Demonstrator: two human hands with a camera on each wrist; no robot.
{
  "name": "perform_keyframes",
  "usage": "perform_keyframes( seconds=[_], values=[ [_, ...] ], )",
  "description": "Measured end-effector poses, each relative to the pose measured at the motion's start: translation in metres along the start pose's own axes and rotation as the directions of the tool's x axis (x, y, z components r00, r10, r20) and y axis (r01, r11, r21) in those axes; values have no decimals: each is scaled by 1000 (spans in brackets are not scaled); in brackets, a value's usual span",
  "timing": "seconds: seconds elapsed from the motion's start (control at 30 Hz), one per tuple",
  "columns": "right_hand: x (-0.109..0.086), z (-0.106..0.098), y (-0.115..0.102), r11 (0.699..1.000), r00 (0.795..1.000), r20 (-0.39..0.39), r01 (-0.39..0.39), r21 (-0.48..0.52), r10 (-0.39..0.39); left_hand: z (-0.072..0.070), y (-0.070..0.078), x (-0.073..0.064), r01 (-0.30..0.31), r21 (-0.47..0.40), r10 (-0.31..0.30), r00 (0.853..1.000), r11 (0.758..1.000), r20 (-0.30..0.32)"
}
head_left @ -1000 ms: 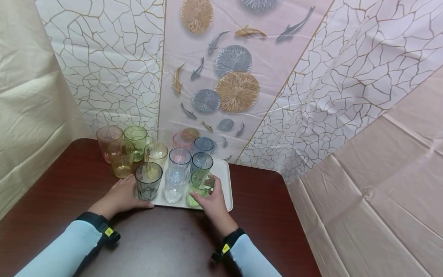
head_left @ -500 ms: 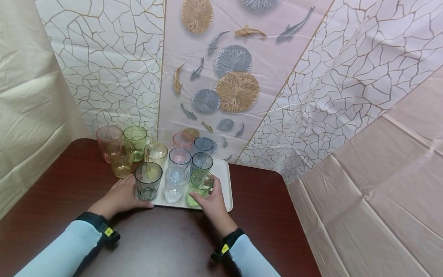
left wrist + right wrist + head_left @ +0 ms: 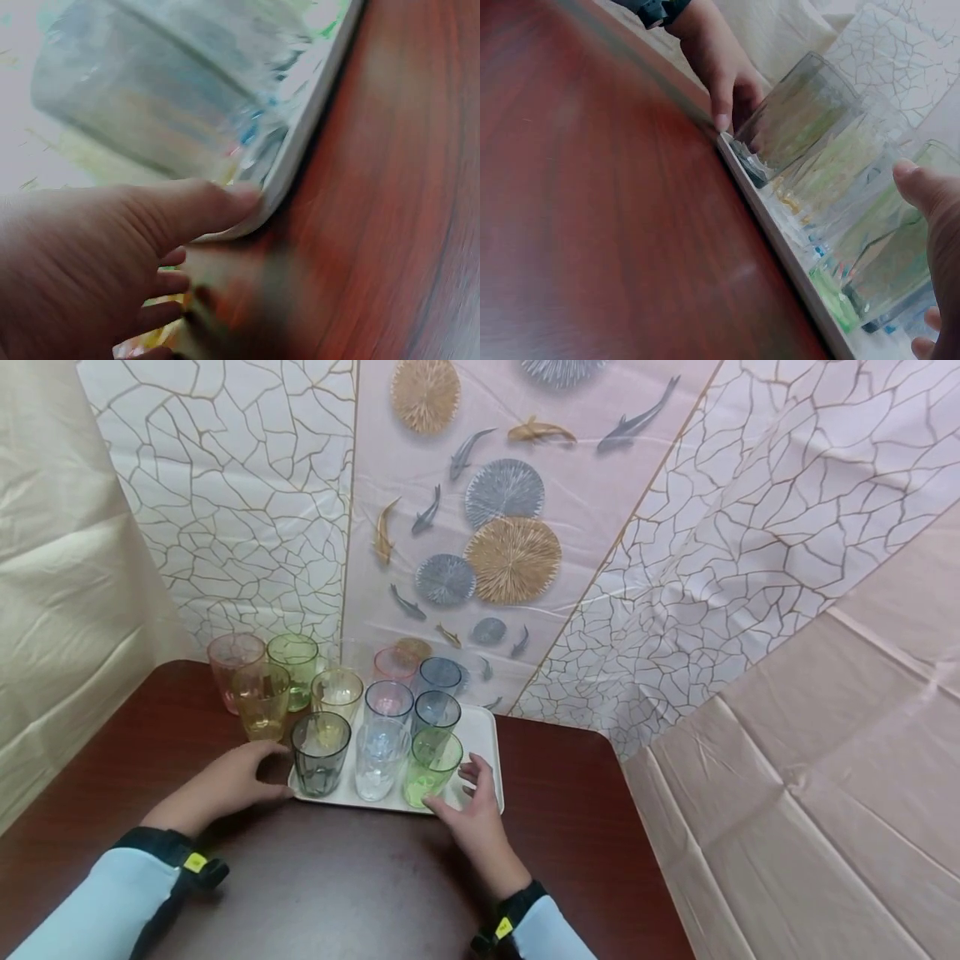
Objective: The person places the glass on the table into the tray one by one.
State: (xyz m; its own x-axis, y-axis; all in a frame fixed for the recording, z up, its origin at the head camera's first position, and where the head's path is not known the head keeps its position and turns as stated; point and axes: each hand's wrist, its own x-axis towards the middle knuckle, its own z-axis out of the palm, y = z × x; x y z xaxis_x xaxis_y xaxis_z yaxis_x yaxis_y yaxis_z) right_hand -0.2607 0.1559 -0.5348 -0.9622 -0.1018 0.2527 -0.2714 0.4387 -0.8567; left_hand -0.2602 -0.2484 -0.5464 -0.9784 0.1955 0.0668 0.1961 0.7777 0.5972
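tray (image 3: pixel 483 752): white, rimmed, tinted glasses (image 3: pixel 378 758) | hands: left thumb touches corner, right loose

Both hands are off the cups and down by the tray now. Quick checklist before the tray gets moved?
1. Left hand at the white tray's near-left corner: ok, thumb touches the edge.
2. Right hand gripping the tray: not ok, fingers spread, holding nothing.
3. Front row, grey cup, clear cup and green cup, upright: ok.
4. All cups on the tray: not ok, the amber cup stands on the table.
5. Tray flat on the table: ok.
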Motion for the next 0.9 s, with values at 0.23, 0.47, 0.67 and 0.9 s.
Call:
perform_keyframes(
  seconds=[0.23, 0.47, 0.67, 0.9],
  values=[
    [-33, -15, 0, 997, 998, 13, 65, 45, -66, -25, -9, -17, 195, -65, -205, 952, 979, -229],
    [-57, -13, 2, 975, 972, 133, 180, 127, -196, -29, -13, -7, 196, -314, -318, 856, 929, -407],
    [-71, -9, 6, 965, 957, 194, 179, 194, -217, -23, -16, 10, 104, -422, -294, 861, 901, -416],
    [-78, -9, 5, 955, 956, 206, 154, 253, -208, -23, -15, 18, 77, -443, -288, 854, 893, -434]
  ],
)
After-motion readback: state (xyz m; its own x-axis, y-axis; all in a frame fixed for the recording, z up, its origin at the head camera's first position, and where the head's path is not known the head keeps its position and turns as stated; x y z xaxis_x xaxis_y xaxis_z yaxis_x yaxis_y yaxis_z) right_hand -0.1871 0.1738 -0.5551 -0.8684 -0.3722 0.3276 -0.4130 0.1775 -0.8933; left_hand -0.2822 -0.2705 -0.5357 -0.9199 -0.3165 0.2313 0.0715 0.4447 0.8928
